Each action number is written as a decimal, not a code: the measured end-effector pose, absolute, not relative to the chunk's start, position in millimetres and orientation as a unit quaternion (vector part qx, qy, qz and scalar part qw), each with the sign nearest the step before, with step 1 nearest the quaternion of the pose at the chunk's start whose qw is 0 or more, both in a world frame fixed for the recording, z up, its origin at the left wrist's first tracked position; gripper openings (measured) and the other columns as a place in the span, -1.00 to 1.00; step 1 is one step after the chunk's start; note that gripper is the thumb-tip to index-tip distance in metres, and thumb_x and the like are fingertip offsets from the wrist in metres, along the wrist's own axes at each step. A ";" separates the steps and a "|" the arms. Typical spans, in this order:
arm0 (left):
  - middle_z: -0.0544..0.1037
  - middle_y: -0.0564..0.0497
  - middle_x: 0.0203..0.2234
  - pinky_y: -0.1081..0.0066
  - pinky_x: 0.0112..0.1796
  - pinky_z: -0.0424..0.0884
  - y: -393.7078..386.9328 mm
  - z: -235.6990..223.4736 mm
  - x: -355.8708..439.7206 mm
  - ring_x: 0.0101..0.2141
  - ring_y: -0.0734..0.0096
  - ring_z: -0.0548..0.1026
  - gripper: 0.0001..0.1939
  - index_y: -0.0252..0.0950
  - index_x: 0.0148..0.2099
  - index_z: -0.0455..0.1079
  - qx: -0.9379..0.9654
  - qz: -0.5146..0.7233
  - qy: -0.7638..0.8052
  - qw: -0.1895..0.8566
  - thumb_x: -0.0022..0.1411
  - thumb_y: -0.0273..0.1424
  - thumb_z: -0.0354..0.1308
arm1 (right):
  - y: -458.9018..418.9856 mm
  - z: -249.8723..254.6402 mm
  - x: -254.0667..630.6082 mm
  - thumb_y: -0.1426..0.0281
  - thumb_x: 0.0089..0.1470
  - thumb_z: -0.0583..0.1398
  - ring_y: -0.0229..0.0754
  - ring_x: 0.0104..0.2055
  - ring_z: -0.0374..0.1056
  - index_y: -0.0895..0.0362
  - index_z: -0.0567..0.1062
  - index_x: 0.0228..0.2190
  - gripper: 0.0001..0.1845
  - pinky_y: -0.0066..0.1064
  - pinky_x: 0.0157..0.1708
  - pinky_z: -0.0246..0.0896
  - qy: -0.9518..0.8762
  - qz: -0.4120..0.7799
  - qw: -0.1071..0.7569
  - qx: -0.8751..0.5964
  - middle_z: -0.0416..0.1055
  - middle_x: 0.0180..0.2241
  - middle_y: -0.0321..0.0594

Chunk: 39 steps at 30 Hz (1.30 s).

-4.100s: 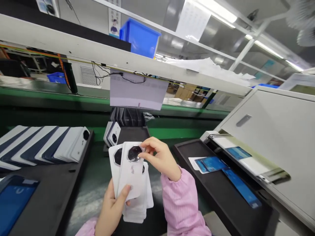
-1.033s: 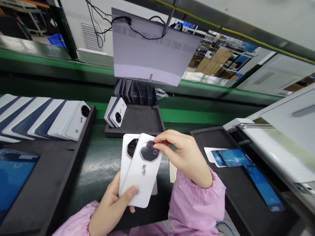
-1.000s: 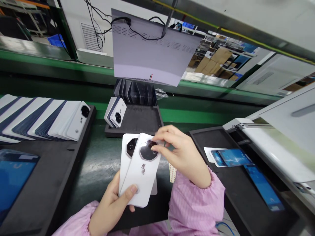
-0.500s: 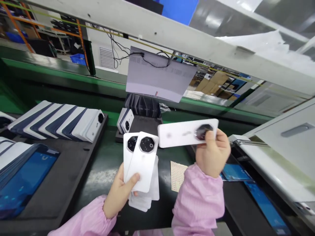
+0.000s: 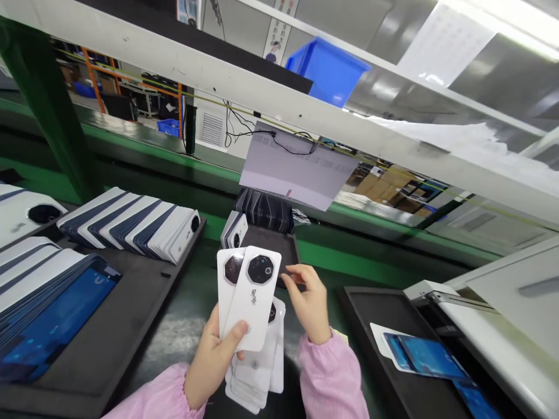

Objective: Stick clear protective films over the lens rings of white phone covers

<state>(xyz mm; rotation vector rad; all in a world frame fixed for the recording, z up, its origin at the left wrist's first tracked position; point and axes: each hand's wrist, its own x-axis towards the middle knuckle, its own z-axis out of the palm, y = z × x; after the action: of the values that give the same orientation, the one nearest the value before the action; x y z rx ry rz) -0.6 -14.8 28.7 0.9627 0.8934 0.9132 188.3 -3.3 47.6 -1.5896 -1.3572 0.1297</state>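
Observation:
My left hand grips a fanned stack of white phone back covers, each with a dark octagonal camera ring near the top. My right hand hovers just to the right of the stack, fingers loosely curled and a little apart, holding nothing I can see. Both sleeves are pink. More white covers hang below the top two in the left hand.
A black tray at left carries a row of white covers leaning on edge and blue-filmed pieces. A smaller black tray behind holds a few covers. At right, a black tray with blue-filmed pieces sits beside a grey machine.
My right hand carried one cover off to the right half a second ago; now it is back beside the stack without that cover. The camera has tilted up.

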 end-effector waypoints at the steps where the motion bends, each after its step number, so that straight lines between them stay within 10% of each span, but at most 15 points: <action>1: 0.49 0.09 -0.47 0.46 -0.58 0.39 -14.6 27.5 -1.1 -0.58 0.46 0.41 -0.56 -0.25 0.00 0.22 0.441 0.401 0.402 0.696 0.09 -0.22 0.18 | -5.0 62.4 187.5 0.41 0.03 0.17 -0.23 -0.38 0.29 0.14 0.44 -0.35 -0.91 -0.34 -0.33 0.26 -0.566 0.065 0.525 -0.633 0.36 -0.34 -0.18; 12: 0.53 -0.07 -0.21 0.40 -0.36 0.49 -14.8 12.2 -4.6 -0.20 0.17 0.47 -0.56 -0.26 0.06 0.30 0.586 0.327 0.412 0.616 0.18 -0.19 0.05 | -5.5 104.4 187.8 0.49 -0.08 0.25 -0.33 -0.50 0.23 0.12 0.43 -0.47 -0.93 -0.47 -0.49 0.18 -0.599 0.172 0.501 -0.600 0.34 -0.46 -0.32; 25: 0.44 0.09 -0.45 0.50 -0.60 0.39 1.4 28.4 8.9 -0.52 0.44 0.38 -0.54 -0.26 0.01 0.22 0.521 0.391 0.405 0.641 0.11 -0.17 0.13 | -52.7 131.2 178.4 0.54 0.05 0.13 -0.22 -0.39 0.29 0.12 0.38 -0.49 -0.87 -0.38 -0.36 0.23 -0.856 0.180 0.297 -0.383 0.41 -0.50 -0.24; 32: 0.50 0.08 -0.41 0.51 -0.59 0.37 -0.3 61.9 20.8 -0.49 0.42 0.42 -0.55 -0.19 0.04 0.20 0.534 0.411 0.346 0.653 0.11 -0.22 0.15 | -84.1 137.3 219.0 0.58 0.04 0.15 -0.24 -0.39 0.33 0.08 0.47 -0.37 -0.83 -0.39 -0.41 0.24 -0.709 0.136 0.545 -0.426 0.42 -0.45 -0.26; 39: 0.49 0.08 -0.49 0.47 -0.62 0.39 -15.5 51.9 28.2 -0.57 0.42 0.40 -0.58 -0.24 -0.03 0.23 0.531 0.455 0.354 0.621 0.10 -0.19 0.16 | -85.8 133.5 231.7 0.57 0.06 0.14 -0.23 -0.36 0.32 0.08 0.45 -0.43 -0.84 -0.42 -0.44 0.22 -0.641 0.085 0.613 -0.453 0.38 -0.43 -0.25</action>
<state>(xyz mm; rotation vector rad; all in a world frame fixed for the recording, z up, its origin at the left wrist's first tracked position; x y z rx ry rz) 28.2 -15.5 51.9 1.2194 0.8136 1.0459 231.7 -85.8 133.5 -1.0445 -1.4788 0.1963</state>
